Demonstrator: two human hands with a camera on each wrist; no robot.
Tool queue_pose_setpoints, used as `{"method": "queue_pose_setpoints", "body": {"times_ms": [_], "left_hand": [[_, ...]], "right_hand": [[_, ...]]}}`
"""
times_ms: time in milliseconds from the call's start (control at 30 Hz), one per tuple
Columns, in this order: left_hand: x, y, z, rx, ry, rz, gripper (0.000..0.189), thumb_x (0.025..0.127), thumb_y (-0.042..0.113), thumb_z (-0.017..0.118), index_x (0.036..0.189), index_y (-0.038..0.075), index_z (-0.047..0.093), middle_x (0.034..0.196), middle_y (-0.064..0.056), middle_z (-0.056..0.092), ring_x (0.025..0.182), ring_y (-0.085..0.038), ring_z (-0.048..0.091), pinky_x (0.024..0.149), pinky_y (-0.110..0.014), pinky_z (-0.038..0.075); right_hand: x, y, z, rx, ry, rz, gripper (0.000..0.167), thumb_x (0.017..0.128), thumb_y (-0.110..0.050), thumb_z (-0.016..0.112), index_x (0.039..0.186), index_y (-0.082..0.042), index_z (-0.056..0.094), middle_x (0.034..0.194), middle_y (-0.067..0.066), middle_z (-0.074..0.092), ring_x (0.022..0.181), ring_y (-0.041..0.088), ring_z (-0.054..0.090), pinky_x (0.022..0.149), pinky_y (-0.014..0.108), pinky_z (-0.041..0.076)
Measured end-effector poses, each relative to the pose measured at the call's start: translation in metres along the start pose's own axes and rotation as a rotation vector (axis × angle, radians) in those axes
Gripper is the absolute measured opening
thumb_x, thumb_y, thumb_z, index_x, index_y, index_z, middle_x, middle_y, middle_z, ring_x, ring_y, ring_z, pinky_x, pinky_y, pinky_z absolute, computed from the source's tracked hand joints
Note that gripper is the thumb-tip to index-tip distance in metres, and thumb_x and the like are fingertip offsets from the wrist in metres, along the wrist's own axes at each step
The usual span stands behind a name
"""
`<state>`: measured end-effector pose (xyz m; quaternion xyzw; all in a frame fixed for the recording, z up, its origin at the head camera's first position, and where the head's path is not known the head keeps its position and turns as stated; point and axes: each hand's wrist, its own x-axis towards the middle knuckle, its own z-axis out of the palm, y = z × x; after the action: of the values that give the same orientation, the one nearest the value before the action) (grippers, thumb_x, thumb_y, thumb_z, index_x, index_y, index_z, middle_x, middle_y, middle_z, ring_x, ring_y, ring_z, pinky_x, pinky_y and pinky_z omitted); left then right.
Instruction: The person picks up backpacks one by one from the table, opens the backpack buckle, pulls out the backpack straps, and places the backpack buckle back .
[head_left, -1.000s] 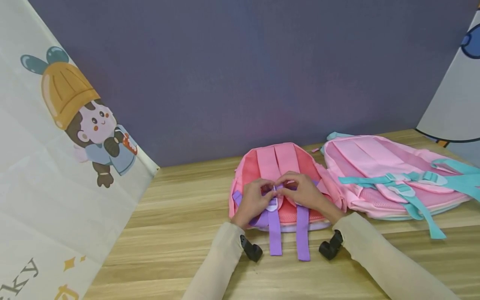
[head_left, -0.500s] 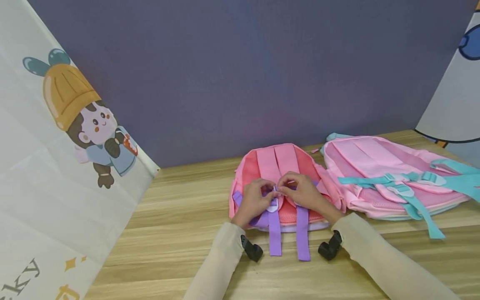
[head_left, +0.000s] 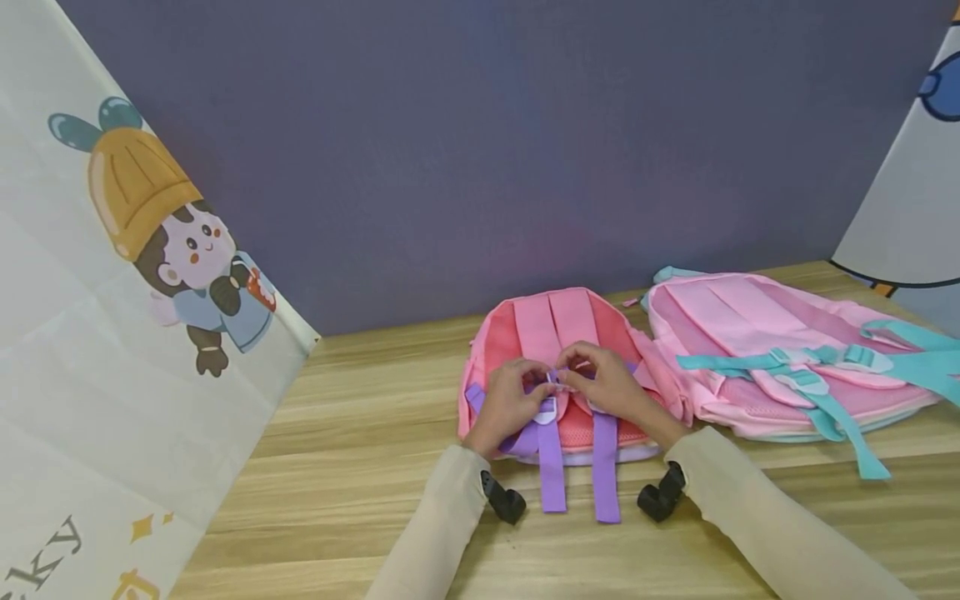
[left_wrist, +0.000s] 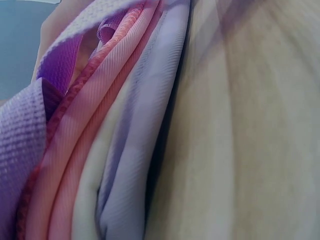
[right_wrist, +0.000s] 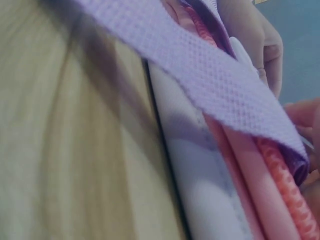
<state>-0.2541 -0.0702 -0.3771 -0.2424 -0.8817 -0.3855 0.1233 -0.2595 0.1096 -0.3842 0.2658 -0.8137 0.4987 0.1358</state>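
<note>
A pink child's backpack [head_left: 495, 325] lies on the table with its shoulder straps upward. Over its middle, my left hand [head_left: 506, 404] pinches a short piece of purple chest strap [head_left: 552, 377] between thumb and fingers. Close against it, the thumb and fingertips of my right hand [head_left: 603, 382] pinch the same strap from the other side; a small pale fitting there is mostly hidden by fingers. Below the left hand, a white buckle [head_left: 546, 410] carries a purple strap end [head_left: 552, 479] hanging toward me. The right wrist view shows purple webbing [right_wrist: 215, 80] crossing the bag's lower edge.
A second, light-pink backpack [head_left: 720, 300] with turquoise straps [head_left: 847, 425] lies against the first one's right side. Behind both rises a dark panel [head_left: 480, 167]. The wooden table [head_left: 337, 450] extends to the left and front.
Both hands stay in nearly the same place on the chest strap. The right fingertips shift slightly, and a bit of purple strap shows between the two hands.
</note>
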Motion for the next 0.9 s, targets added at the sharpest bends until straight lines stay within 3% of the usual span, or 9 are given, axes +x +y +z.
{"method": "queue_pose_setpoints", "body": {"times_ms": [267, 500, 733, 900], "left_hand": [[0.0004, -0.0015, -0.0012, 0.036, -0.007, 0.045, 0.019, 0.089, 0.014, 0.067, 0.107, 0.006, 0.070, 0.097, -0.006, 0.070, 0.092, -0.015, 0.062, 0.085, -0.029, 0.049], [0.0012, -0.0017, -0.0003, 0.030, 0.000, 0.073, 0.017, 0.087, 0.012, 0.068, 0.102, 0.006, 0.071, 0.093, -0.005, 0.071, 0.087, -0.014, 0.063, 0.079, -0.027, 0.050], [0.0008, -0.0007, 0.0014, 0.047, 0.024, 0.053, 0.018, 0.085, 0.014, 0.070, 0.101, 0.006, 0.070, 0.092, -0.006, 0.071, 0.085, -0.015, 0.062, 0.077, -0.025, 0.047], [0.0004, -0.0007, 0.0021, 0.061, 0.029, 0.045, 0.019, 0.086, 0.014, 0.070, 0.102, 0.005, 0.070, 0.094, -0.007, 0.070, 0.087, -0.016, 0.062, 0.079, -0.027, 0.048]], "right_hand": [[-0.0009, 0.0016, -0.0012, -0.002, -0.048, -0.035, 0.021, 0.085, -0.009, 0.070, 0.106, -0.008, 0.068, 0.101, 0.007, 0.066, 0.088, 0.017, 0.058, 0.085, 0.038, 0.053], [-0.0002, 0.0014, 0.0006, -0.021, -0.009, -0.057, 0.011, 0.085, -0.010, 0.071, 0.096, -0.008, 0.071, 0.094, 0.004, 0.067, 0.087, 0.016, 0.061, 0.084, 0.039, 0.053], [-0.0004, 0.0021, 0.0024, -0.028, 0.045, -0.054, 0.002, 0.087, -0.004, 0.066, 0.088, -0.005, 0.066, 0.085, 0.005, 0.065, 0.087, 0.020, 0.064, 0.082, 0.038, 0.053], [-0.0005, 0.0034, 0.0023, -0.042, 0.044, -0.042, 0.008, 0.089, -0.007, 0.065, 0.089, 0.000, 0.063, 0.086, 0.007, 0.065, 0.088, 0.024, 0.064, 0.083, 0.044, 0.053]]}}
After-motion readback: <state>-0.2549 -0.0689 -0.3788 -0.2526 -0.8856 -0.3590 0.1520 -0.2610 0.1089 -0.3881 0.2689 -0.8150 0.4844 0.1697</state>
